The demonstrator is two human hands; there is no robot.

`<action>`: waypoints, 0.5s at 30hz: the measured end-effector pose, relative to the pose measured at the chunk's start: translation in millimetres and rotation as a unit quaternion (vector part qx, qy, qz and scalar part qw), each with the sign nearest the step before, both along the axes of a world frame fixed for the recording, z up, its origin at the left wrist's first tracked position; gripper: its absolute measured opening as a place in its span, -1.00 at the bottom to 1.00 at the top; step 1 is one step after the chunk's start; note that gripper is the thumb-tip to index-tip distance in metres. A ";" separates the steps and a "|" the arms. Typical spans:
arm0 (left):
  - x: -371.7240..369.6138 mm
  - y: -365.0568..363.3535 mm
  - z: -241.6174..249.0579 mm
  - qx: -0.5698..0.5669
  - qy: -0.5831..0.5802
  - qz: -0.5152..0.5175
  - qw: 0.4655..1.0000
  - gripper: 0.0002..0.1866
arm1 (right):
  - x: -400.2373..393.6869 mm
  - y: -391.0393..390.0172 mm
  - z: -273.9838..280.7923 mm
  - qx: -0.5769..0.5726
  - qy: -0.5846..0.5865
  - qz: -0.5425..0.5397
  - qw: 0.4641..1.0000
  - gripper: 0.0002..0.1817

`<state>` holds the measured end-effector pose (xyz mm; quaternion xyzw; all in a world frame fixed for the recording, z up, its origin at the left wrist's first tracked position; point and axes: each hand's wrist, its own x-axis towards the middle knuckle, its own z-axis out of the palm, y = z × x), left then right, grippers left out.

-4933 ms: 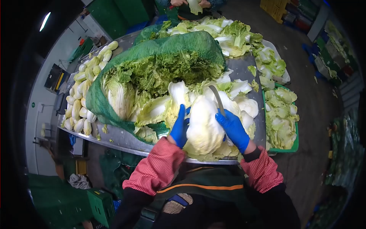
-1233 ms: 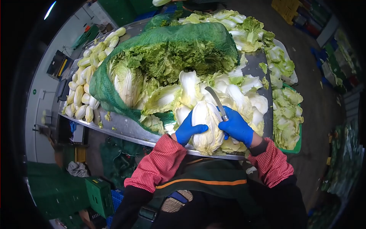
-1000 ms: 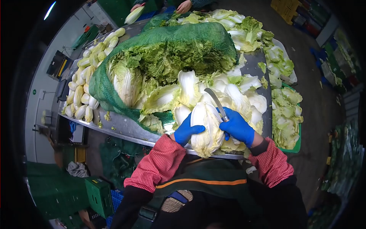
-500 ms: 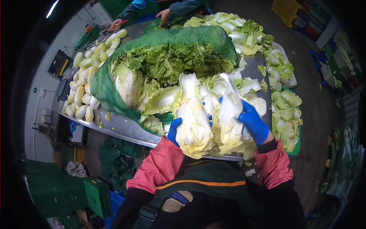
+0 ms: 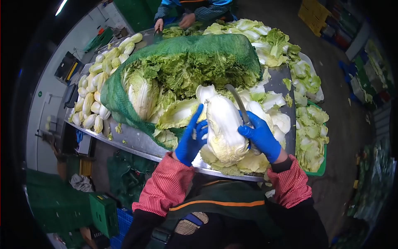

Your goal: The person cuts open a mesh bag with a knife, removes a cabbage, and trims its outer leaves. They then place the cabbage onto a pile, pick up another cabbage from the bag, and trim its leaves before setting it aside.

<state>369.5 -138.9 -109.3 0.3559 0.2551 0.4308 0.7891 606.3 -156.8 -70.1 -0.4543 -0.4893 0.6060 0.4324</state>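
A trimmed napa cabbage [image 5: 226, 129], white with a yellowish lower end, lies on loose leaves at the table's near edge. Blue-gloved, my left hand [image 5: 191, 139] is beside its left side, fingers spread, with no object in the grasp. My right hand [image 5: 262, 137], also gloved, closes around the handle of a knife [image 5: 237, 101] at the cabbage's right side. The curved blade points up and away from me. Behind the cabbage, a green mesh bag [image 5: 114, 93] gapes toward me, with a leafy napa cabbage [image 5: 141, 95] inside it.
Trimmed cabbages [image 5: 93, 89] are piled at the left of the metal table [image 5: 137, 145]. Outer leaves [image 5: 271, 43] heap up at the far right, and a green crate [image 5: 319, 168] of leaves stands right. Across the table, another person's hands [image 5: 187, 20] are at work.
My left hand has come off the cabbage and spread its fingers. Leaves held apart before now lie lower, and the knife in my right hand has come into sight. The other person's hands shifted.
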 end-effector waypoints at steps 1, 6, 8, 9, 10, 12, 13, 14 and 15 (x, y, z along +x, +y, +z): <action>4.7 -3.4 -11.6 -0.031 -0.041 0.020 0.998 -0.30 | -3.2 -1.7 -2.6 -0.022 -0.016 0.001 1.000 -0.34; 13.6 -15.6 -15.4 -0.148 -0.032 -0.017 0.988 -0.25 | -19.9 -7.7 0.8 0.038 -0.244 -0.010 0.969 -0.25; 12.4 -8.6 -19.2 -0.042 0.057 -0.023 0.997 -0.22 | -22.1 -9.4 6.1 0.079 -0.338 0.002 0.938 -0.15; 14.1 -7.7 -19.1 -0.021 0.092 -0.003 0.996 -0.20 | -24.3 -9.7 3.9 0.082 -0.351 -0.004 0.933 -0.15; 17.7 -6.6 -18.7 0.001 0.126 0.017 0.992 -0.18 | -26.1 -9.5 0.0 0.085 -0.364 -0.011 0.927 -0.14; 22.5 -6.3 -17.8 0.057 0.176 0.055 0.981 -0.11 | -26.3 -8.7 -2.9 0.079 -0.372 -0.021 0.924 -0.14; 22.8 -6.0 -20.8 0.084 0.191 0.057 0.976 -0.10 | -26.1 -8.1 -3.4 0.069 -0.366 -0.024 0.928 -0.14; 22.6 -5.5 -25.6 0.110 0.206 0.059 0.970 -0.09 | -26.0 -7.5 -4.1 0.058 -0.359 -0.026 0.931 -0.15; 22.5 -5.6 -27.0 0.136 0.222 0.060 0.964 -0.08 | -26.0 -6.9 -5.0 0.050 -0.364 -0.026 0.930 -0.16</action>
